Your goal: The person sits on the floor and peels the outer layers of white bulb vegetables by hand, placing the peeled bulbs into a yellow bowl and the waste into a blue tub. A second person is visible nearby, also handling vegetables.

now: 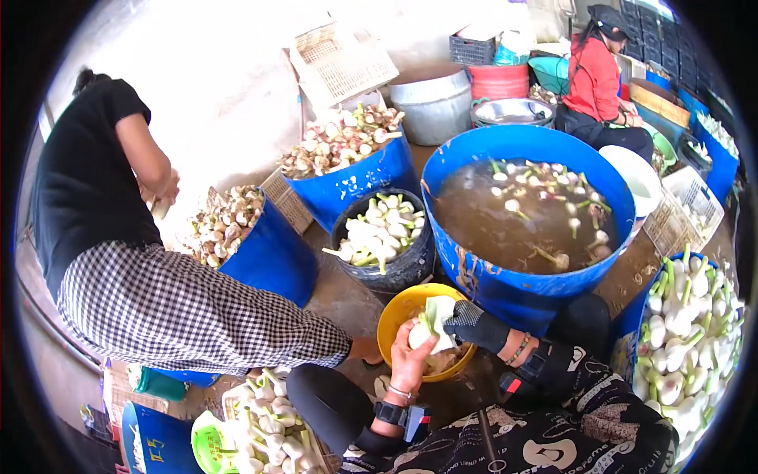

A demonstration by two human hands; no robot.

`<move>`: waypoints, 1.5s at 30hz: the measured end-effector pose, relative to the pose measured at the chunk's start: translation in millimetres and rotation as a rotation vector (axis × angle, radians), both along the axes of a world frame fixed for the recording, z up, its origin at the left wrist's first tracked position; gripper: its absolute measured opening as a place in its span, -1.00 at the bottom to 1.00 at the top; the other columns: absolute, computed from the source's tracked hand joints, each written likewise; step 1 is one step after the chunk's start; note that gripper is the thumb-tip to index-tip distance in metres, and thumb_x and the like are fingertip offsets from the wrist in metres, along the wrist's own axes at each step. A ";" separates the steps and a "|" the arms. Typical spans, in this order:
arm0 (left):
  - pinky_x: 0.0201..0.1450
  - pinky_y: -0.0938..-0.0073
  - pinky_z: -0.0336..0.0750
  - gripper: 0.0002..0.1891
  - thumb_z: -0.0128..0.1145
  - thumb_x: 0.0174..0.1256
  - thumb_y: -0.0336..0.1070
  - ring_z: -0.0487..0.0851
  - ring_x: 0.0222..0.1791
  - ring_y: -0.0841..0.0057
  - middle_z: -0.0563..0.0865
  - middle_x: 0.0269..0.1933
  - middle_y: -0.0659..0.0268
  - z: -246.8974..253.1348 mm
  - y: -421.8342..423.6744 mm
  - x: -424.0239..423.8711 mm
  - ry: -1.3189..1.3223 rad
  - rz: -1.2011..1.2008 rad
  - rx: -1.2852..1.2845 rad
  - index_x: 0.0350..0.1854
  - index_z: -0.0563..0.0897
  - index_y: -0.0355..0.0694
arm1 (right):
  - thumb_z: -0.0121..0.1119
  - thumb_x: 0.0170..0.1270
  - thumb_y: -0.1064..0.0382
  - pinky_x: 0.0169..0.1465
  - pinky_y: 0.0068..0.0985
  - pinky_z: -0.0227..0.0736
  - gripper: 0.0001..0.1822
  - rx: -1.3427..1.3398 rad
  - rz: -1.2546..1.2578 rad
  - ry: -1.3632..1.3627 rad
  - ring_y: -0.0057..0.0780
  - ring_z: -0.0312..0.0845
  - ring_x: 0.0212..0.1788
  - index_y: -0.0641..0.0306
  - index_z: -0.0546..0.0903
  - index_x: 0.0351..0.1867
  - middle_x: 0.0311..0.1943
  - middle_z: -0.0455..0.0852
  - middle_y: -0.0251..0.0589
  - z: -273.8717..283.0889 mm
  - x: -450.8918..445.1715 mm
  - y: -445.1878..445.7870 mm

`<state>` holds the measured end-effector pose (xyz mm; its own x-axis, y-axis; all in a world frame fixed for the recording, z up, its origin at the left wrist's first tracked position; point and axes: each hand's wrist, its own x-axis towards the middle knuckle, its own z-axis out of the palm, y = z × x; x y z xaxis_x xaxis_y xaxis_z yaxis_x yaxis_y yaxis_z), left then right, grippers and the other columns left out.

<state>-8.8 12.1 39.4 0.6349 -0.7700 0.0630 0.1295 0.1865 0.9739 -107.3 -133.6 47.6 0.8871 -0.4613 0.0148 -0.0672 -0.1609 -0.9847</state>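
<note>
My bare left hand (407, 362) holds a white garlic bulb (418, 336) between thumb and fingers, over a yellow bucket (386, 332). My right hand (478, 324), in a black dotted glove, grips a broad pale-green and white layer of garlic skin (439, 314) against the bulb. Whether that layer is still joined to the bulb is hard to tell. Loose garlic peelings (447, 360) lie in the bucket below, partly hidden by my hands. Just beyond it, a black bucket (385, 279) is heaped with peeled garlic bulbs (388, 231) with green stems.
A large blue tub (474, 278) of muddy water with floating garlic stands ahead. Blue barrels (361, 186) of unpeeled garlic are at left. A blue container (628, 332) of white bulbs (675, 343) is at my right. One person (100, 178) bends at left; another (595, 77) sits far right.
</note>
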 end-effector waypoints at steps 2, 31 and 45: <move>-0.13 0.52 0.57 -0.63 0.21 0.16 -0.48 0.65 -0.21 0.53 0.65 -0.13 0.27 2.0 2.0 -0.7 0.010 -0.008 -0.060 0.04 0.48 -0.31 | 0.17 0.08 0.18 -0.19 -0.27 0.47 -0.71 -0.269 0.094 0.001 -0.13 0.60 -0.38 0.37 0.64 -0.25 -0.45 0.67 0.02 10.9 1.8 -5.1; 0.05 0.36 0.54 -0.47 0.11 0.12 -0.54 0.61 -0.04 0.41 0.58 0.00 0.21 48.7 37.3 35.4 0.317 -0.058 -0.278 0.20 0.34 -0.32 | 0.02 0.26 0.04 0.03 -0.25 0.44 -0.62 -1.198 -0.162 0.051 -0.07 0.58 -0.05 0.26 0.64 -0.08 -0.07 0.65 0.07 192.0 151.2 -192.9; 0.06 0.55 0.47 -0.48 0.22 -0.03 -0.58 0.58 -0.05 0.56 0.61 -0.02 0.28 27.8 12.4 -12.6 -0.216 0.069 -0.052 0.10 0.48 -0.36 | 0.35 0.09 0.13 0.02 -0.46 0.46 -0.51 -0.464 0.045 -0.220 -0.37 0.62 -0.09 0.33 0.57 0.02 -0.13 0.70 -0.09 43.9 -21.4 27.0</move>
<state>-21.4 24.6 67.2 0.6536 -0.7173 0.2416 -0.0959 0.2381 0.9665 -128.8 -106.6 91.5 0.8590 -0.3232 0.3970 0.1504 -0.5819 -0.7993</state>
